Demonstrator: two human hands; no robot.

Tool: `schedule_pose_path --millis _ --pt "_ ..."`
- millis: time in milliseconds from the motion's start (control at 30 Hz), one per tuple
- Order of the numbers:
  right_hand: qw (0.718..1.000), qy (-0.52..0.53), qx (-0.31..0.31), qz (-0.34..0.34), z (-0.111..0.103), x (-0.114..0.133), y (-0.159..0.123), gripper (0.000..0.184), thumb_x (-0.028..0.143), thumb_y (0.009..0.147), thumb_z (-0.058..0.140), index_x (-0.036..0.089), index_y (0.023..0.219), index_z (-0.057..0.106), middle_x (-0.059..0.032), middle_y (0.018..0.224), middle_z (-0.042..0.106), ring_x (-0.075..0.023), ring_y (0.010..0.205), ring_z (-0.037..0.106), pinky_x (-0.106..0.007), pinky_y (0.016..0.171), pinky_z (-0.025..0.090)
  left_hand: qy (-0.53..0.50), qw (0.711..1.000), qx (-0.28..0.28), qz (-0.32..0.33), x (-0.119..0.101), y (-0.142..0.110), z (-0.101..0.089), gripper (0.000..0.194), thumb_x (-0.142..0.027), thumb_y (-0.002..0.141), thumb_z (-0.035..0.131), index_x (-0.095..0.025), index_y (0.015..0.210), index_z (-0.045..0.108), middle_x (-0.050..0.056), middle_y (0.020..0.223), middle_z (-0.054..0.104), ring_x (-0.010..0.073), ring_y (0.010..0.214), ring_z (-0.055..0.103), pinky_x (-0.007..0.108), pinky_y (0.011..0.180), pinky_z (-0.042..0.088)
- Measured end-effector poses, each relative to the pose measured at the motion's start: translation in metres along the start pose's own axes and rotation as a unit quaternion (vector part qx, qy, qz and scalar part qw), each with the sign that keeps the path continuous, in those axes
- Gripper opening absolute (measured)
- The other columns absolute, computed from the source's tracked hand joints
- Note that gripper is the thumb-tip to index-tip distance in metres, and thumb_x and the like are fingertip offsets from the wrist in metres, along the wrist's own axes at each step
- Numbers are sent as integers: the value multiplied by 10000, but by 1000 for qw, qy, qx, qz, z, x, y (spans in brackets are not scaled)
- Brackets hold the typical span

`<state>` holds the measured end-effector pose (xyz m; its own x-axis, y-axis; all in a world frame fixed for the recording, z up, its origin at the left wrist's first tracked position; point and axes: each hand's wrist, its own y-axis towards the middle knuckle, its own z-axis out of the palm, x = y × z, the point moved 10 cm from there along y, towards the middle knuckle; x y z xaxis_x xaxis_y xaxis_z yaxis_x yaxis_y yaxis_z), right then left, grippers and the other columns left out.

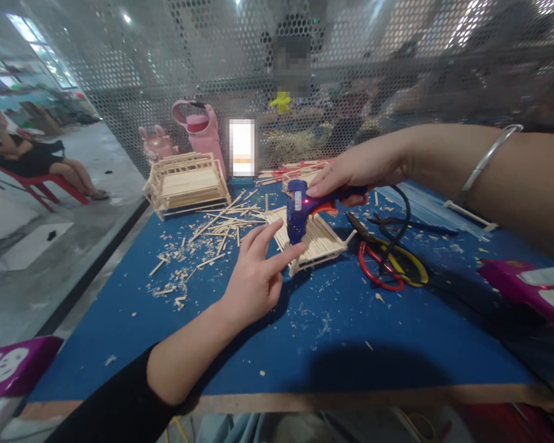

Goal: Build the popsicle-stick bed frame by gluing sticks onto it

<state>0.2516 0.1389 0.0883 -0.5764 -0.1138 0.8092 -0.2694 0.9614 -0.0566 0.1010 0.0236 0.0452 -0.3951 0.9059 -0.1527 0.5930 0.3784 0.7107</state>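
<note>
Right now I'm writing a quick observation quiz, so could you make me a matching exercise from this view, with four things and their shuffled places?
Things:
1. glue gun
2. left hand
3. pink bottle
4. yellow figure

Places:
A. seen against the metal mesh
B. outstretched at the slatted stick panel
C. held in the right hand
D. behind the stick model at the tabletop's far left

Pairs: 1-C, 2-B, 3-D, 4-A

Nothing is legible, glue gun (296,226) label (298,200) included.
</note>
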Motion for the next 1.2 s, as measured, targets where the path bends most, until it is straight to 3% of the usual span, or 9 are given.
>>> schedule_pose_path --millis 100,267,367,667,767,900,1000,1100,1200 --pt "975 -43 209 66 40 -13 -10 362 541 712 670 207 579 625 6 510 535 -72 350 392 -205 270 290 -2 1000 4 -3 1 0 0 638 76 653 454 -252 1194 537 83 1410 363 294 1259 352 562 997 349" --pt "977 -8 136 162 30 -21 -12 326 457 687 737 193 545 607 2 516 532 -67 342 388 -196 270 274 -1 1000 6 -4 1 0 1 650 74 661 457 -274 1206 525 73 1411 364 296 1256 351 569 994 349" --pt "974 -9 143 175 33 -22 -14 327 421 741 700 175 544 612 -8 531 538 -54 348 377 -182 284 263 -5 1000 5 -6 2 -1 1 655 78 656 456 -269 1208 524 78 1406 366 297 1258 352 565 997 347" --pt "973 -38 223 56 30 -12 -13 379 567 683 687 205 581 640 -2 521 533 -77 367 389 -211 291 293 -5 1000 7 -5 2 -1 1 620 75 670 450 -238 1201 523 105 1380 385 298 1251 358 555 990 362" --pt "987 -41 153 32 -2 -6 -14 324 544 698 683 221 668 676 12 482 511 -94 367 403 -224 309 304 -3 1000 7 -8 2 -1 0 596 65 693 448 -239 1201 517 111 1382 377 302 1250 363 576 986 366" --pt "995 -91 -41 -12 -70 -6 -12 356 510 821 530 207 935 677 2 528 567 -123 405 472 -246 377 366 6 1000 17 -15 1 -2 -3 588 60 706 424 -230 1212 504 130 1392 355 310 1257 348 605 967 383" --pt "928 -317 -196 -12 -109 -9 -9 398 443 877 426 186 1079 652 -36 714 687 -156 543 592 -256 478 439 6 1000 20 -22 1 -5 -4 593 67 714 394 -221 1221 499 139 1399 344 305 1268 327 583 948 423" --pt "883 -413 -223 -22 -108 -16 3 334 365 841 486 205 1055 686 -56 932 731 -220 807 662 -285 639 482 -4 999 15 -29 2 -8 -5 640 74 704 376 -238 1254 480 121 1417 335 296 1280 310 568 946 442" --pt "861 -464 -208 -36 -89 -23 19 359 363 836 492 241 1123 670 -60 1038 725 -254 921 655 -312 698 481 -15 999 23 -41 7 -11 -2 695 76 685 372 -259 1289 455 105 1444 314 299 1294 293 584 949 438"
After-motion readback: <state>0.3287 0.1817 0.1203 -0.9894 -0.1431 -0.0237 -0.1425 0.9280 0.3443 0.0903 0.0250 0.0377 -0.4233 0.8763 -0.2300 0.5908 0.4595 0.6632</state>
